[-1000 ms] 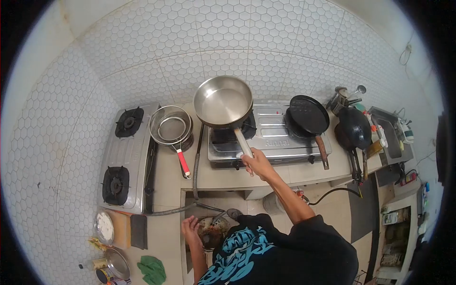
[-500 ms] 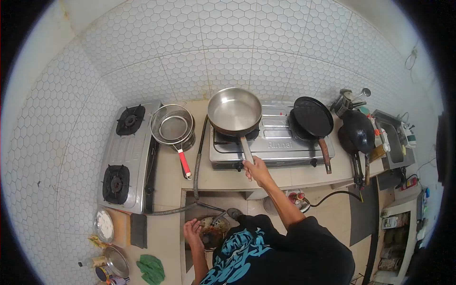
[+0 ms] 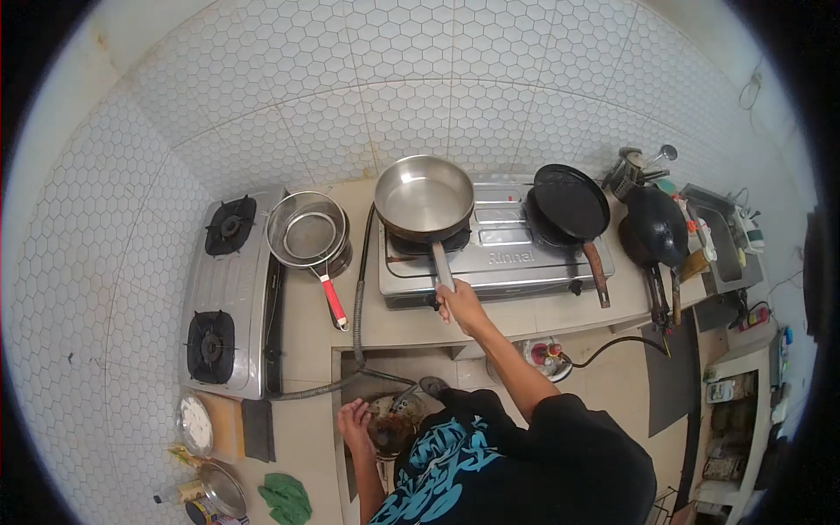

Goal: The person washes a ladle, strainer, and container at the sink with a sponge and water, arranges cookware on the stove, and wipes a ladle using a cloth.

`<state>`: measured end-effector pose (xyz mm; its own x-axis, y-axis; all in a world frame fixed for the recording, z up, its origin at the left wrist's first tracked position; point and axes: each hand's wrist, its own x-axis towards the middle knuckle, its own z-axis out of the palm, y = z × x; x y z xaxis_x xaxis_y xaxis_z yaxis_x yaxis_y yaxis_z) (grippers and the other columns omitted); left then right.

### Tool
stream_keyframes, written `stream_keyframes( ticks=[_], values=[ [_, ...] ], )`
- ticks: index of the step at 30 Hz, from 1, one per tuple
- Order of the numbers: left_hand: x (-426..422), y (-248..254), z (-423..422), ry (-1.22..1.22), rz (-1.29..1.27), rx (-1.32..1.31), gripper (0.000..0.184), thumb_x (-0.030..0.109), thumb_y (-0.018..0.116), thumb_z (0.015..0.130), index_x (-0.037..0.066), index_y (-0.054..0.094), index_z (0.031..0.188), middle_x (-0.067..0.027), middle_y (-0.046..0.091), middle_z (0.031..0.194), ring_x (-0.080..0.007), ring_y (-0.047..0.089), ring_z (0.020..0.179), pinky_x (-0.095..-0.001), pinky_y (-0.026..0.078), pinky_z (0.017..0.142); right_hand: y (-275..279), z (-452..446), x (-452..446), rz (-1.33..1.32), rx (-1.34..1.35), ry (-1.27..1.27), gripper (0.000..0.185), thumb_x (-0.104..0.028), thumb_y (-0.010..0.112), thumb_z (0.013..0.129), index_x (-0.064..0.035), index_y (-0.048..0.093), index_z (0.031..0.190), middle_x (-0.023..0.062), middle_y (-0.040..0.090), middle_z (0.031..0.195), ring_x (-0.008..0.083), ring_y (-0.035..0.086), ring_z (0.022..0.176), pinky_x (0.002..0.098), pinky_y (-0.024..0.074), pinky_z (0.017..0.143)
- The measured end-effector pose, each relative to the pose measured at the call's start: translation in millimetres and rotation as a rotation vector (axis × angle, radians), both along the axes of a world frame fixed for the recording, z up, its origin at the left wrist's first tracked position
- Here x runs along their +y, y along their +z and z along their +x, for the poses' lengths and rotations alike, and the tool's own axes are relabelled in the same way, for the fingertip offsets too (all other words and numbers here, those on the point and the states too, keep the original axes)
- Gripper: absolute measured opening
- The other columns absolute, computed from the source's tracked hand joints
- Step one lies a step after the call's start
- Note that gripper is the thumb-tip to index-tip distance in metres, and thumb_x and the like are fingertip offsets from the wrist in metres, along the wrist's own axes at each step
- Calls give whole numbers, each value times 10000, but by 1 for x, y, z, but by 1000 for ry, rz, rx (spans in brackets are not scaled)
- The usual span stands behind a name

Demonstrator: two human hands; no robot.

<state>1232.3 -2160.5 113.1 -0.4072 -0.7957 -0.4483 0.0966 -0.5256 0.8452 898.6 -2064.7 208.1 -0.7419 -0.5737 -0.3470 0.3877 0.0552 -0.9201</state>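
A steel saucepan (image 3: 424, 197), its inside bare, is over the left burner of the silver two-burner stove (image 3: 512, 254). Its long handle points toward me, and my right hand (image 3: 461, 308) is closed around the handle's end. Low at the counter's front edge, my left hand (image 3: 353, 422) hangs with its fingers apart and nothing in it. To the left of the saucepan, strainers (image 3: 310, 236) with a red handle lie over a pot on the counter. A flat black pan (image 3: 570, 201) rests on the stove's right burner.
Another stove (image 3: 229, 289) stands along the left wall. Black woks (image 3: 654, 229) and a utensil holder (image 3: 626, 174) are at the right, beside the sink (image 3: 724, 254). A gas hose (image 3: 359, 306) runs over the counter's edge. A green cloth (image 3: 284, 499) lies at the lower left.
The saucepan has come down from its raised place onto or just above the left burner, and my right hand has come lower with it. My left hand is nearly still.
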Motion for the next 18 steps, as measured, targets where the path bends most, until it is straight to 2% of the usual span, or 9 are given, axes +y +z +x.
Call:
stream_keyframes(
  ticks=[7,9,11,12,14,15,16,17,18],
  values=[
    [5,1,6,36,-11,0,321,388,521,909,92,527,1034,-104,572,1130,-236,558,1029,-400,413,886,-4,2,-1,-59,-45,-6,243,-231,536,909,3,470,893,52,501,693,126,479,437,280,381,368],
    [10,0,11,71,12,5,261,333,459,943,85,502,1014,-106,585,1097,-219,576,982,-343,435,835,1,1,2,-56,-48,17,274,-262,524,921,8,476,918,64,524,722,135,497,451,283,395,381],
    [12,2,15,64,16,-3,247,320,465,941,86,499,1012,-110,577,1115,-220,571,991,-348,435,842,10,2,6,-100,-227,17,371,-350,460,949,16,499,995,97,581,809,162,564,559,295,469,470],
    [13,4,20,50,19,-16,233,307,470,938,87,496,1009,-115,569,1133,-221,567,1000,-352,435,849,14,3,7,-99,-227,32,371,-350,460,949,16,499,995,97,581,809,162,564,559,295,469,470],
    [12,-11,28,28,-19,-23,234,287,477,934,84,498,1049,-117,558,1157,-222,560,1015,-350,437,853,20,5,14,-341,-506,-56,447,-411,396,963,8,508,1071,129,606,897,207,612,708,314,526,595],
    [13,-16,34,-10,-56,-32,244,266,484,931,81,501,1088,-120,546,1181,-224,553,1030,-348,440,857,-15,-6,18,-469,-573,-31,436,-380,371,972,7,497,1128,132,602,938,247,618,830,320,547,683],
    [17,-12,35,7,-55,-30,244,266,484,931,81,501,1088,-120,546,1181,-224,553,1030,-348,440,857,-63,-8,19,-465,-575,-15,436,-380,371,972,7,497,1128,132,602,938,247,618,830,320,547,683],
    [22,-2,30,36,-102,-107,266,240,493,925,80,494,1138,-121,536,1201,-220,545,1049,-342,443,856,-112,-4,20,-294,-520,-27,390,-337,389,970,-3,502,1137,126,599,976,252,610,896,346,544,732],
    [24,3,30,64,-148,-185,301,213,501,919,80,486,1188,-122,526,1221,-216,537,1068,-335,446,854,-138,5,21,-125,-462,-41,347,-294,408,969,-13,508,1146,121,597,1014,257,602,963,371,541,781]
  ],
)
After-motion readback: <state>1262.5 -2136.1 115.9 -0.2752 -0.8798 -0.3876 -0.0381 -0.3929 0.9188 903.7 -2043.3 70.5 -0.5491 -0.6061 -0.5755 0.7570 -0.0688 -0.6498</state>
